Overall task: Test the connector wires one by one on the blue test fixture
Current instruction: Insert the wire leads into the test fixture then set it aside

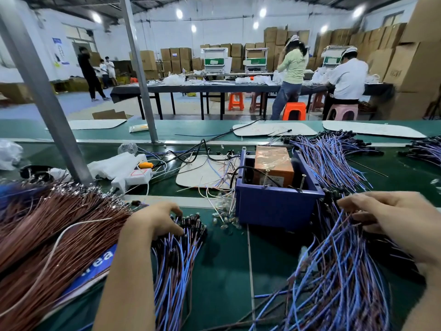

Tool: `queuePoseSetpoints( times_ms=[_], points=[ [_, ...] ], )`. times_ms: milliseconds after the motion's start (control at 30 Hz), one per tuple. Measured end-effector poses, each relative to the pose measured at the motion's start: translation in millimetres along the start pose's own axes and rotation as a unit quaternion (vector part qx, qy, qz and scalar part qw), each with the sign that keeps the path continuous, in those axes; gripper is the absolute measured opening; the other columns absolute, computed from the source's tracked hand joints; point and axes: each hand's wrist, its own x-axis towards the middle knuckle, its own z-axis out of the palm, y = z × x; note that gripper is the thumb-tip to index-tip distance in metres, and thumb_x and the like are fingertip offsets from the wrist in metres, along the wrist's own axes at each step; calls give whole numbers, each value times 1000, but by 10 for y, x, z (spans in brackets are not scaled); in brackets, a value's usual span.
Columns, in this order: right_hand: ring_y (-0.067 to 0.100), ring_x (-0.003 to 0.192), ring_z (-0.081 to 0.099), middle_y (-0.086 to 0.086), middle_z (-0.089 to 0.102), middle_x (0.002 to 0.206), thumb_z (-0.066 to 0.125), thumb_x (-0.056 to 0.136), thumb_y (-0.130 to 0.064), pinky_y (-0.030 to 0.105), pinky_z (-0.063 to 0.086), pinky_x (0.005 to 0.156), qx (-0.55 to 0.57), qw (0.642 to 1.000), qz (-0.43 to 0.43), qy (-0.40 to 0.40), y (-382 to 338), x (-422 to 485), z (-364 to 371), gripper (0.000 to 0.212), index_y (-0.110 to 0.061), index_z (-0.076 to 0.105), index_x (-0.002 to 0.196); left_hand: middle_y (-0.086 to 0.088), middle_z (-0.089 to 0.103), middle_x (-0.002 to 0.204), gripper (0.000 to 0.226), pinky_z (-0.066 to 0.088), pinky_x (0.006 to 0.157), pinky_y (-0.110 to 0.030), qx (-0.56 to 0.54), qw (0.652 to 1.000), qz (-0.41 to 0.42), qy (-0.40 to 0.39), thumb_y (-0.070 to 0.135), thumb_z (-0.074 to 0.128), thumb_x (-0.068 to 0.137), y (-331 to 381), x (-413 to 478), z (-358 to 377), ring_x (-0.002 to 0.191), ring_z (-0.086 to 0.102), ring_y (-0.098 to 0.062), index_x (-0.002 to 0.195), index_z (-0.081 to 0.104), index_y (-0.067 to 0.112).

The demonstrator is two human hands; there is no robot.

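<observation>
Nearest, on the green bench mat point(222, 263), lie two loose heaps of connector wires: thin blue and brown leads, each ending in a small black connector. The left bundle point(176, 256) fans toward the near edge, and the left hand point(155, 220) sits on its far end with the fingers point(175, 211) and thumb curled round a cluster of the black connectors. The right bundle point(338, 271) spreads near right; the right hand point(391, 220) lies over it, fingers nearly straight and slightly spread, fingertips touching the wires and pinching nothing that can be made out. At the far left of the mat lies a thick pile of brown wires point(47, 235). Between the hands and a little farther off stands the blue test fixture point(276, 206), an open-topped plastic box with an orange block point(274, 166) inside and two screws standing at its near rim. Small clear bulbs point(226, 219) lie scattered just left of its near corner. Beyond, a white power strip point(133, 175) lies left of it, and another heap of blue wires point(334, 156) lies far right
</observation>
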Motion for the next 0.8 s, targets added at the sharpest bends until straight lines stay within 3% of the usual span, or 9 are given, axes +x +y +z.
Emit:
queuePoseSetpoints(
  times_ms=[167, 267, 333, 400, 467, 533, 633, 700, 800],
  points=[
    [20, 87, 63, 1, 72, 86, 58, 94, -24, 38, 51, 77, -40, 999, -15, -29, -8, -26, 9, 35, -36, 77, 66, -4, 61, 108, 32, 54, 64, -17, -26, 999, 22, 12, 13, 69, 86, 27, 25, 30, 82, 61, -16, 117, 64, 20],
    [20, 82, 61, 4, 69, 80, 57, 95, -22, 35, 53, 64, -47, 999, 4, -18, 19, 5, 21, 41, -34, 76, 60, 0, 65, 104, 26, 38, 40, -6, -30, 998, 44, 33, 9, 66, 87, 38, 24, 11, 64, 55, -6, 111, 67, 19],
    [23, 80, 61, 8, 69, 81, 57, 95, -21, 35, 50, 59, -59, 997, 39, -20, 66, 48, 51, 42, -24, 77, 58, 0, 66, 103, 23, 43, 47, -7, -49, 996, 53, 49, 9, 66, 87, 46, 15, -5, 67, 58, -6, 109, 68, 16],
    [25, 77, 58, 13, 71, 91, 55, 96, -22, 32, 47, 62, -65, 993, 83, -48, 136, 97, 96, 38, -14, 76, 66, -6, 69, 103, 21, 54, 70, -22, -103, 989, 59, 84, 8, 69, 85, 36, -4, -38, 79, 65, -15, 106, 68, 13],
    [25, 83, 53, 15, 69, 106, 56, 96, -26, 36, 47, 77, -83, 989, 104, -70, 201, 138, 121, 27, -11, 75, 85, -7, 70, 97, 17, 55, 83, -35, -143, 978, 69, 134, 11, 70, 85, 33, -50, -92, 85, 66, -18, 101, 68, 16],
    [23, 94, 54, 7, 65, 105, 59, 93, -30, 44, 47, 93, -104, 990, 78, -47, 191, 152, 110, 24, -11, 73, 101, -1, 70, 91, 16, 55, 78, -32, -169, 964, 102, 180, 13, 69, 86, 74, -113, -150, 82, 66, -14, 99, 68, 21],
    [21, 84, 66, 6, 73, 88, 56, 94, -32, 40, 53, 76, -57, 998, 16, -33, 19, 78, 111, 24, -14, 73, 90, 2, 70, 86, 15, 53, 60, -22, -269, 912, 178, 254, 13, 70, 85, 281, -260, -207, 64, 67, -7, 94, 69, 24],
    [23, 70, 72, 15, 74, 79, 50, 94, -37, 26, 52, 54, 63, 991, 9, -121, -189, -42, 206, 33, -11, 71, 92, 0, 69, 86, 11, 58, 62, -24, -349, 861, 229, 291, 12, 69, 85, 499, -380, -208, 64, 69, -10, 89, 69, 22],
    [36, 73, 72, 24, 72, 85, 42, 84, -50, 28, 55, 51, 168, 943, 19, -286, -475, -154, 398, 48, -17, 65, 110, 1, 68, 85, 9, 58, 70, -23, -465, 774, 340, 262, 12, 68, 81, 866, -617, -109, 77, 72, -14, 85, 67, 20]
  ],
)
